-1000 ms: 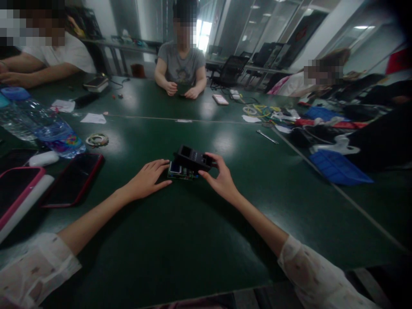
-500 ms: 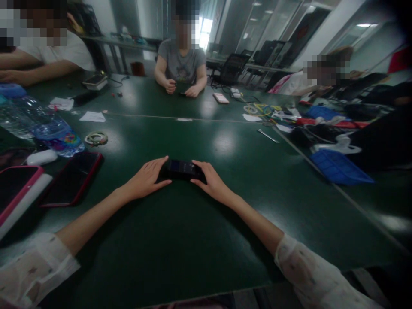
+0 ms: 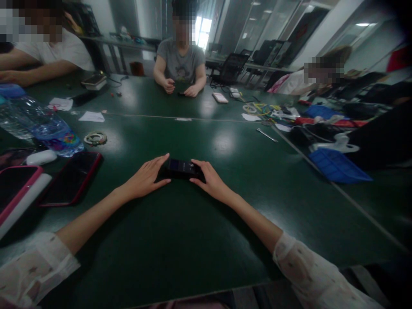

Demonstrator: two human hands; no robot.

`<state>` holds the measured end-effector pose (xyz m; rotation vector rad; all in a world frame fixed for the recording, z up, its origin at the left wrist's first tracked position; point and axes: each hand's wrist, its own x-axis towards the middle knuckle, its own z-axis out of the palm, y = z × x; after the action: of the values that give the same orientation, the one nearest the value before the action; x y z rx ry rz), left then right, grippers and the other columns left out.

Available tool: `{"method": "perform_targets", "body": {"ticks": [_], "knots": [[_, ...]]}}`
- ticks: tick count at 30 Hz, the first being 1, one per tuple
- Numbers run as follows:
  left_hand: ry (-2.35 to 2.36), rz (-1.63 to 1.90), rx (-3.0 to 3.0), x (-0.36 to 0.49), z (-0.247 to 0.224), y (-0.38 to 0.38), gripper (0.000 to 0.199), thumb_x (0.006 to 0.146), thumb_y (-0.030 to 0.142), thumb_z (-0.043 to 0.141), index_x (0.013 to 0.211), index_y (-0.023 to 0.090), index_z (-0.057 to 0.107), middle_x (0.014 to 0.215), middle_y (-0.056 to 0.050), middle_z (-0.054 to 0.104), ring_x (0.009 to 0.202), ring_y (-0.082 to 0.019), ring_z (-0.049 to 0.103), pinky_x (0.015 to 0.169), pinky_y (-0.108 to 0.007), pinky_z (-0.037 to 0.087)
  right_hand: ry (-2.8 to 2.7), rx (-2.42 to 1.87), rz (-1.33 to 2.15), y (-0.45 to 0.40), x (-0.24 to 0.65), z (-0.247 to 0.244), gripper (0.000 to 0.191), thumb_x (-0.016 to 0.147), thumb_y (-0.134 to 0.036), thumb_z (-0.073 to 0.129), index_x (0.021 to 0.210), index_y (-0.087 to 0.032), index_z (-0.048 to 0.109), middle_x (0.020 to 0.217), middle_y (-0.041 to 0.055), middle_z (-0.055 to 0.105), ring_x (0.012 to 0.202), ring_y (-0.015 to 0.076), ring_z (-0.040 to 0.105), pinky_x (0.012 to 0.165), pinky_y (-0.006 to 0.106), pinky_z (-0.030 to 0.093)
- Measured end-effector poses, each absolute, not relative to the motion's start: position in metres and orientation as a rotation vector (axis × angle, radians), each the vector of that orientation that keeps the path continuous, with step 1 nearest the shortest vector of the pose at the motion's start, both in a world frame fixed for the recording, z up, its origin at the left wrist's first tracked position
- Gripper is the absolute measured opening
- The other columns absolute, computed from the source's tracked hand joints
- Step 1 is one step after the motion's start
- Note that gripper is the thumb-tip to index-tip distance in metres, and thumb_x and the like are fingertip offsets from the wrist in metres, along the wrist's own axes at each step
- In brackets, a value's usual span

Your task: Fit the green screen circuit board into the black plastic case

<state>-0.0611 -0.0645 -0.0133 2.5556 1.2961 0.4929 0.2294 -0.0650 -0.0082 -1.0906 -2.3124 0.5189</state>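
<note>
Box (image 3: pixel 180 168) looks closed, fastening unclear, inward from table's (image 3: pixel 193 240) near edge; right hand (image 3: pixel 212 182) grips it, left hand (image 3: pixel 144 178) spread wide at its end.

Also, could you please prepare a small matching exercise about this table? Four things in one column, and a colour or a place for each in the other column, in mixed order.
1. Black case
2. Wrench
3. Nearer tray on the right
4. Phone nearest the left hand

A. Blue
B. Dark face with a red edge
C. Between the left hand and the right hand
D. Silver-coloured

Right pairs: 1-C, 2-D, 3-A, 4-B
</note>
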Motion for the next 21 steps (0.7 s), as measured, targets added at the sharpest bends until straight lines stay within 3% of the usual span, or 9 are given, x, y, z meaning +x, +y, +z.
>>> {"method": "perform_targets", "body": {"ticks": [7, 13, 21], "knots": [[1.248, 0.508, 2.574, -0.0609, -0.0117, -0.0649, 0.077, 0.095, 0.058, 0.046, 0.156, 0.032, 0.006, 0.159, -0.010, 0.025, 0.141, -0.032, 0.034, 0.114, -0.051, 0.031, -2.307, -1.093, 0.528, -0.0650, 0.2293, -0.0077, 0.063, 0.091, -0.034, 0.061, 0.146, -0.031, 0.031, 0.132, 0.0107, 0.054, 0.118, 0.0291, 0.054, 0.099, 0.058, 0.047], [1.304, 0.455, 2.551, -0.0594, -0.0113, -0.0638, 0.077, 0.095, 0.059, 0.046, 0.156, 0.029, 0.010, 0.155, -0.010, 0.036, 0.139, -0.030, 0.038, 0.114, -0.050, 0.031, -2.309, -1.080, 0.502, -0.0631, 0.2291, -0.0111, 0.063, 0.090, -0.036, 0.062, 0.146, -0.030, 0.031, 0.133, 0.0110, 0.054, 0.118, 0.0293, 0.053, 0.100, 0.057, 0.047], [1.285, 0.471, 2.563, -0.0593, -0.0112, -0.0639, 0.077, 0.095, 0.058, 0.046, 0.156, 0.029, 0.010, 0.156, -0.011, 0.034, 0.140, -0.031, 0.038, 0.114, -0.053, 0.031, -2.304, -1.100, 0.524, -0.0648, 0.2293, -0.0095, 0.063, 0.091, -0.036, 0.060, 0.146, -0.030, 0.031, 0.132, 0.0112, 0.053, 0.117, 0.0288, 0.054, 0.098, 0.057, 0.048]]}}
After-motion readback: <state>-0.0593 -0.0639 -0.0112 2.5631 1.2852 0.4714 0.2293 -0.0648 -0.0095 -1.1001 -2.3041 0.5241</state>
